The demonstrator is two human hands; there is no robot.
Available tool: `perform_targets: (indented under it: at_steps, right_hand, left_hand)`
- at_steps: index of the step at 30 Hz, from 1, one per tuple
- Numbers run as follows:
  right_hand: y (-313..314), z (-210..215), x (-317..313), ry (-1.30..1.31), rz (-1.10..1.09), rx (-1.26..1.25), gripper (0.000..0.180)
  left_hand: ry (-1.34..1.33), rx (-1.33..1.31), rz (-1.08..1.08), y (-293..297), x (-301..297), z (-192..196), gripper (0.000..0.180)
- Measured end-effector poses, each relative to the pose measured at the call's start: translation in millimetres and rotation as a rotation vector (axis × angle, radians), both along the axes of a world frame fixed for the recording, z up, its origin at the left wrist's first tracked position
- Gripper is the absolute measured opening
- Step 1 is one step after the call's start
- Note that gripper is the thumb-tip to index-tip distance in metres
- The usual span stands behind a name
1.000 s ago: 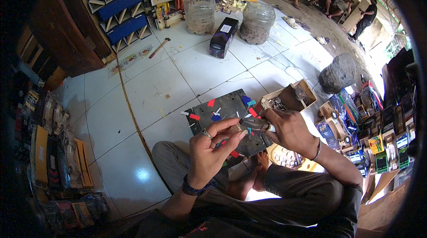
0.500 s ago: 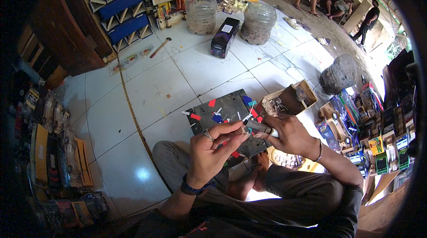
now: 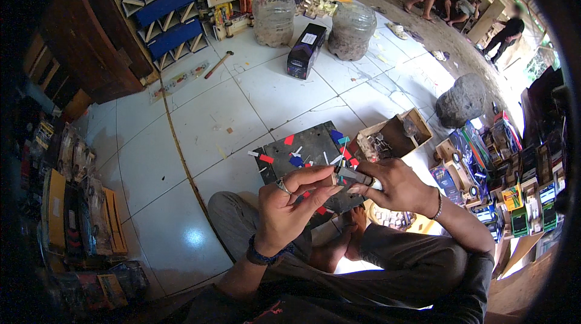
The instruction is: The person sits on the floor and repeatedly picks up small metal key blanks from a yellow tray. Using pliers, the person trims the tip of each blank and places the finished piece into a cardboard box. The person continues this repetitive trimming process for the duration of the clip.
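Note:
My left hand (image 3: 287,206) pinches a small light-brown piece, wooden by its look (image 3: 333,180), between thumb and fingers. Gripped in my right hand (image 3: 398,186) is a knife (image 3: 356,175) with a grey blade and a pale handle end. The blade points left, its tip at or very near the piece; my fingers partly hide the contact. Both hands are above a dark board (image 3: 310,137) strewn with red, blue and white scraps.
Just beyond my right hand stands an open wooden box (image 3: 417,144) with small parts. Toy-like wooden vehicles (image 3: 457,170) crowd the right side. A dark carton (image 3: 305,52), cut plastic jugs (image 3: 351,32) and a hammer (image 3: 218,64) are farther out. People stand and crouch at the far right.
The knife and my right hand have shifted slightly, the blade now lying lower and flatter toward the piece. My left hand is nearly still. People in the background have moved.

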State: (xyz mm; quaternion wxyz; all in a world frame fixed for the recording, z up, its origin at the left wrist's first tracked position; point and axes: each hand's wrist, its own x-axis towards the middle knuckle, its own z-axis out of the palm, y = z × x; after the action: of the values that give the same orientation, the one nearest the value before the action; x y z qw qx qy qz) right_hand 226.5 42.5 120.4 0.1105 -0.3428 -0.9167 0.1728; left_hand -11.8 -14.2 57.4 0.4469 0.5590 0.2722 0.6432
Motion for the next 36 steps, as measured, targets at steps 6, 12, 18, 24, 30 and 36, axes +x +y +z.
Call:
perform_targets:
  at_steps: [6,12,18,24,30,36]
  right_hand:
    - [1,-3,1,-0.007,-0.014,0.079,0.047]
    - [2,2,2,0.005,0.005,0.092,0.046]
    - [-2,7,1,0.033,0.017,0.028,0.046]
    - [-3,11,1,0.038,0.045,-0.064,0.049]
    - [-2,21,3,-0.041,0.064,-0.219,0.044]
    - [1,22,2,-0.020,0.112,-0.222,0.046]
  left_hand:
    - [0.006,-0.023,0.009,-3,1,1,0.034]
    - [0.056,0.042,0.064,-1,2,1,0.033]
    - [0.082,0.124,0.101,1,-1,2,0.033]
    - [0.083,0.117,0.089,-1,-1,5,0.033]
    - [0.062,0.072,0.030,-2,-1,8,0.032]
    - [0.119,0.106,0.066,-4,-2,8,0.032]
